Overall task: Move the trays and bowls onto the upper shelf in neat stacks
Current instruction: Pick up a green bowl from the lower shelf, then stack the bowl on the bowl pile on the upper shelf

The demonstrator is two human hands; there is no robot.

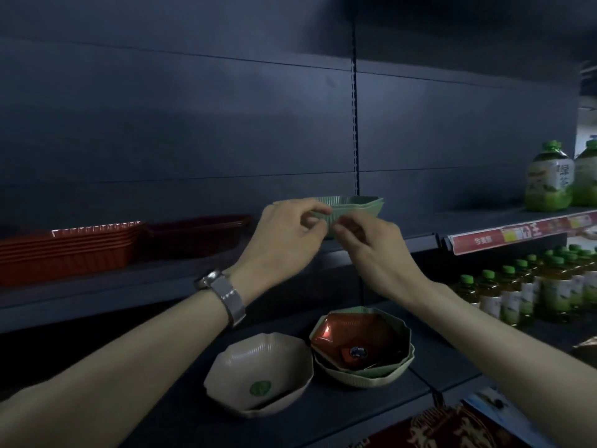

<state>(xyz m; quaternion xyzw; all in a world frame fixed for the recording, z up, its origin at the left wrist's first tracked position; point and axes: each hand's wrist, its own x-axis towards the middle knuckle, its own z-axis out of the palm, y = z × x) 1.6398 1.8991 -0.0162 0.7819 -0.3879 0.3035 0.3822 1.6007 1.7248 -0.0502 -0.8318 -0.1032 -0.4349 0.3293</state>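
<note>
We held the stack of green bowls (352, 205) on the upper shelf (420, 240), with the fingers of our left hand (284, 234) and right hand (371, 250) pinched on its near rim. Orange trays (64, 253) and a dark red tray (193, 237) sat to the left. On the lower shelf (355, 412) lay a beige bowl (258, 373) and a nested bowl stack (361, 344).

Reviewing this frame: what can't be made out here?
Head view throughout.
Green bowls on the upper shelf: count hidden by the left hand and right hand.
Orange trays: cut off by the left edge.
Item inside the red bowl: too small, blurred.
Price strip: print blurred.
</note>
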